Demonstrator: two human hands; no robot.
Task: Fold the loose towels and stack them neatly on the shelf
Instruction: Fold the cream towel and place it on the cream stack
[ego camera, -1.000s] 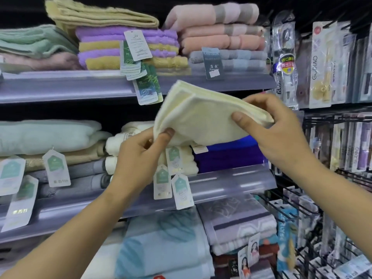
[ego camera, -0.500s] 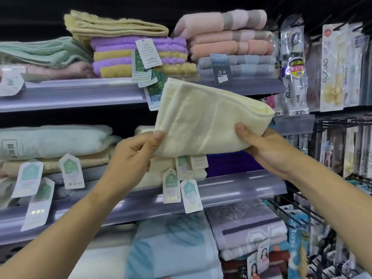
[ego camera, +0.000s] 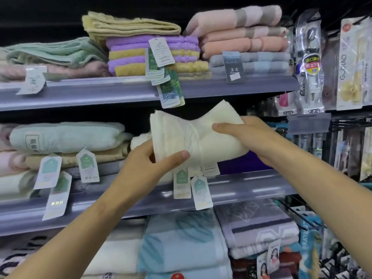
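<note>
A folded cream towel (ego camera: 193, 133) is held in front of the middle shelf (ego camera: 241, 190), above a stack of cream towels and beside a dark blue towel (ego camera: 239, 164). My left hand (ego camera: 149, 166) grips its lower left edge, thumb on top. My right hand (ego camera: 251, 135) clasps its right side, fingers wrapped over the front. The towel sags a little between both hands. Paper tags (ego camera: 191, 186) hang below it.
The upper shelf (ego camera: 120, 91) carries stacks of green, yellow, purple, pink and grey towels. Mint and beige towels (ego camera: 66, 135) fill the middle shelf's left. Blue and grey towels (ego camera: 201, 242) lie below. Packaged goods (ego camera: 310, 63) hang on wire racks at the right.
The cream towel has come down from near the upper shelf's edge to the middle shelf opening. My right hand shifted from under its edge to clasping it from the side.
</note>
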